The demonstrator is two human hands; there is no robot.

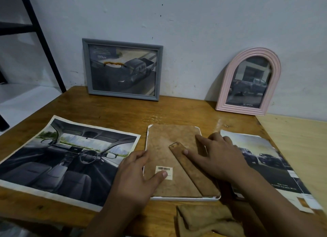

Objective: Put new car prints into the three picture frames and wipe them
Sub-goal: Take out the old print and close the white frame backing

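A white picture frame point(184, 199) lies face down at the table's front middle, its brown backing board and stand strut up. My left hand point(136, 174) rests on its left edge, thumb on the barcode sticker. My right hand point(216, 154) presses flat on the backing, thumb on the strut. A car-interior print point(65, 159) lies to the left and a print of dark cars point(269, 164) to the right. A grey frame point(122, 69) and a pink arched frame point(251, 82) lean on the wall, each holding a pickup picture.
A tan cloth point(207, 219) lies crumpled at the wooden table's point(120, 112) front edge, below the white frame. A lighter board point(297, 132) adjoins the table on the right. A black metal shelf post point(40, 40) stands at the left against the wall.
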